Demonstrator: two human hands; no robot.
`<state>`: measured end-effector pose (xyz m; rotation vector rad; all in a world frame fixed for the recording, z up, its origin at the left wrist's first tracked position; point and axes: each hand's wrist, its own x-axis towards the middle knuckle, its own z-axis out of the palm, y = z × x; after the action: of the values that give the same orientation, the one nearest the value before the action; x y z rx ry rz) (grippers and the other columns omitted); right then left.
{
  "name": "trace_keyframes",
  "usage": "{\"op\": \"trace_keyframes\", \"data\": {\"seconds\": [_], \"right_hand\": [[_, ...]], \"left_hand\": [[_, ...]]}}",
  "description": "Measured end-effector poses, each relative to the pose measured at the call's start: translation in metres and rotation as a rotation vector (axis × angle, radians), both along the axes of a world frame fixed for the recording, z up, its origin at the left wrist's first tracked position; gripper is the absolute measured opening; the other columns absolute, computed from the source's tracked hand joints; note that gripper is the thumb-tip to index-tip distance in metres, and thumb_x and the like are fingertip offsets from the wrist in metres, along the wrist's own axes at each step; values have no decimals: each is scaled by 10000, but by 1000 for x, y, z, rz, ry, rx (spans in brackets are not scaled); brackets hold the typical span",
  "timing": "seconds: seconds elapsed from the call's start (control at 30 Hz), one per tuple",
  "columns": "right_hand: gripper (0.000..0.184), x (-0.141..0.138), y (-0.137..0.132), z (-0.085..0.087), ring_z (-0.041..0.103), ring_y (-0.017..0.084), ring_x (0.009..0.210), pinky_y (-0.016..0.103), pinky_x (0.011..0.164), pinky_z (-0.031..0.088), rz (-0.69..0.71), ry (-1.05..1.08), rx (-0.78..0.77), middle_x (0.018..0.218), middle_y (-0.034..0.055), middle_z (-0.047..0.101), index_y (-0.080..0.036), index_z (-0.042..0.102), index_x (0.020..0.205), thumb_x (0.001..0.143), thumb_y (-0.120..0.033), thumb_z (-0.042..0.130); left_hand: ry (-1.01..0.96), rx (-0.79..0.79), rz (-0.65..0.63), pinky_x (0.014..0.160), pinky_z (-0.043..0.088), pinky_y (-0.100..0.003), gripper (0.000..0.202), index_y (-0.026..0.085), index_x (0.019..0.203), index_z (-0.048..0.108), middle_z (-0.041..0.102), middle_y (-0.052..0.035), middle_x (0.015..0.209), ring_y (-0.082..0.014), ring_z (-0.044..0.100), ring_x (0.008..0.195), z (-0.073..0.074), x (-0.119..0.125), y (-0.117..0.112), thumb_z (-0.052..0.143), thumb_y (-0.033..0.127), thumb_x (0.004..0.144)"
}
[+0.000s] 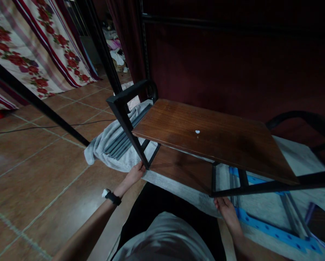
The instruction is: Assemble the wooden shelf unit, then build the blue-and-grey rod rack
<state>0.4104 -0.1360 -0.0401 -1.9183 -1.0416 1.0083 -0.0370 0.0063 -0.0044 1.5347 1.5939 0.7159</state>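
Note:
A small shelf unit with a black metal frame [124, 112] and brown wooden boards [205, 134] lies tipped on a grey-white cloth [108, 141]. My left hand [135, 174], with a dark wristband, is closed round the lower end of the frame's left leg. My right hand [226, 208] touches the underside of the frame near its middle post; its fingers are mostly hidden under the lower board. A small white speck [197, 132] sits on the upper board.
Grey metal bars [124, 139] lie on the cloth beside the frame. Blue perforated strips [273, 232] lie at the lower right. Brown tiled floor [42, 170] spreads left, with a black cable, a slanted black pole [37, 101] and a floral curtain [42, 43] behind.

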Motion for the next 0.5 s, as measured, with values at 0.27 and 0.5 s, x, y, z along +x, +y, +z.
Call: {"op": "trace_keyframes", "data": {"seconds": [0.27,0.5], "right_hand": [[327,-4,-2,3,556,221,591,382,547,453,-37,120,-28,678,52,614,-269,610,727,738,-594,579],[323,-3,0,2,551,222,573,383,519,450,-40,146,-24,663,50,607,-279,591,698,749,-596,554]], "left_hand": [[3,10,-21,572,415,-277,169,214,789,523,541,8,629,-161,518,593,-3,-1,-3,482,375,821],[92,-27,-88,571,402,-284,124,214,717,518,577,-14,625,-165,522,580,0,-6,7,494,315,786]]}}
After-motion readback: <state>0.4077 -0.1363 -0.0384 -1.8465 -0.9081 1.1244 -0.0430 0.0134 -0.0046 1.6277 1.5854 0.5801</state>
